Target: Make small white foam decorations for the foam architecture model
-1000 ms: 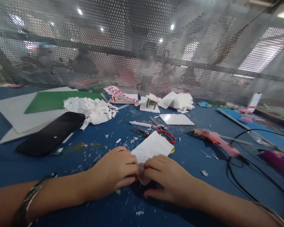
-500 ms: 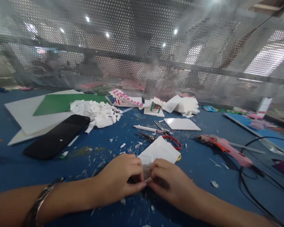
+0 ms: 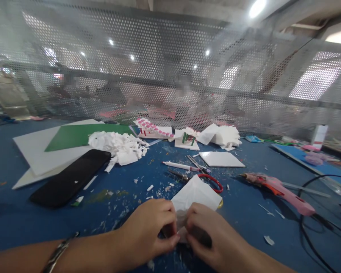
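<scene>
Between my two hands is a sheet of white paper (image 3: 197, 194), its far corner pointing away from me and its near edge folded up toward my fingertips. My left hand (image 3: 152, 227) pinches the paper's near edge from the left, thumb against fingers. From the right, my right hand (image 3: 207, 233) grips the same edge with curled fingers. Just beyond the paper lie red-handled scissors (image 3: 216, 184), partly covered by it. A white pen (image 3: 179, 165) and metal tweezers (image 3: 195, 162) rest behind the scissors.
A pink glue gun (image 3: 281, 191) with a black cable (image 3: 302, 235) lies at right. On the left are a black phone (image 3: 74, 176), crumpled white paper strips (image 3: 119, 148) and a green sheet (image 3: 76, 136). Small paper models (image 3: 189, 139) stand near the perforated metal screen (image 3: 159, 83).
The view has tilted up slightly, so the table things sit lower in the picture. Both hands keep hold of the paper; the fingertips are a little farther apart.
</scene>
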### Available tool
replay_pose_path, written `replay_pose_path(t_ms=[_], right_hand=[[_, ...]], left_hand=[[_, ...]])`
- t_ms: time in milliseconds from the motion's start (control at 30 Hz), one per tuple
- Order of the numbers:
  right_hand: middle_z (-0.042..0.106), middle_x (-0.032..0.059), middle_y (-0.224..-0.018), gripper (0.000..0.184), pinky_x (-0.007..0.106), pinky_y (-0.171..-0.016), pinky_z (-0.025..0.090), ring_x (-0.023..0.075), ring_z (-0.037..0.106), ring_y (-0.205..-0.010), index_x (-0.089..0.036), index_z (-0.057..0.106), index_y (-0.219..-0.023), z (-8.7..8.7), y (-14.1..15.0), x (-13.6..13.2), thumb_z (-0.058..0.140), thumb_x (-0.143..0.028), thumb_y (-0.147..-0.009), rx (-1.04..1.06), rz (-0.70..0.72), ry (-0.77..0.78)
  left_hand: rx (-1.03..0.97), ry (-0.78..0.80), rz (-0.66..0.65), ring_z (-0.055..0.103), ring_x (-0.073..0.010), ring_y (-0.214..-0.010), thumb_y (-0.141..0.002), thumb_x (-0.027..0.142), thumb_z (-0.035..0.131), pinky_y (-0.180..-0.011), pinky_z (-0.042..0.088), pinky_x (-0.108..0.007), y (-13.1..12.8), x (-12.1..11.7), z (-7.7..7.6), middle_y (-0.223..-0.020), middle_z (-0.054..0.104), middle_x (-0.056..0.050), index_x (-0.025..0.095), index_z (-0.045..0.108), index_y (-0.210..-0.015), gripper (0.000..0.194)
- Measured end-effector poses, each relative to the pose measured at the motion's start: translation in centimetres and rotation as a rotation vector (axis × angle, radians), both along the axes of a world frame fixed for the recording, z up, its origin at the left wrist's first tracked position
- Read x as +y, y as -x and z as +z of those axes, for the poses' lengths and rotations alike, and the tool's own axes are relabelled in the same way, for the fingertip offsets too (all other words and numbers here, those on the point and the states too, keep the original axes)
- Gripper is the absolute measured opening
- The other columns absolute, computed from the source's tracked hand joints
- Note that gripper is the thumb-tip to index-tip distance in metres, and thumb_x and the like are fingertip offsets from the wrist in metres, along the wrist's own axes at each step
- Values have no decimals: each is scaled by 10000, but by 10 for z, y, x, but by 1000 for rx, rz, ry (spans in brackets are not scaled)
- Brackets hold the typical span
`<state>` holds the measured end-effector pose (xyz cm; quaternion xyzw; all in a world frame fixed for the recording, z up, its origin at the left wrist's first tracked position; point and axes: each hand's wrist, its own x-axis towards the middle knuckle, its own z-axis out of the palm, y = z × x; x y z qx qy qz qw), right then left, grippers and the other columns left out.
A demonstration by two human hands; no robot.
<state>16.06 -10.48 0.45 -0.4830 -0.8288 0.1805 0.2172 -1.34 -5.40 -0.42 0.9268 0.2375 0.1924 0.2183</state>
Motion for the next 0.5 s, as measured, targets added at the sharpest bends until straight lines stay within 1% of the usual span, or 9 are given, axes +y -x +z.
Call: replay_pose_path(t_ms=[200, 367, 500], right_hand=[[539, 33, -660, 75, 197, -518, 345, 104, 473, -607, -151, 474, -584, -2, 1, 0, 465, -79, -600, -8, -3, -56], [522, 13, -617, 97, 183, -479, 314, 96, 450, -561, -157, 478, -573, -7, 0, 4, 472, -68, -535, -42, -9, -103], [534, 11, -629, 121, 172, -474, 313, 92, 455, -563, -152, 493, -583, -9, -2, 6, 487, -45, -525, -100, 8, -110]], left_hand=[[-6, -11, 14, 490, -110, -621, -653, 147, 607, -548, 313, -212, -2, 0, 2, -648, 544, 7, 135, 560, -609, 66], [1, -23, 14, 488, -101, -614, -630, 141, 625, -539, 311, -199, -3, 0, 1, -647, 547, 11, 133, 552, -605, 78], [38, -36, 20, 505, -101, -631, -610, 113, 625, -540, 315, -188, -3, -1, 1, -659, 559, 17, 140, 539, -601, 91]])
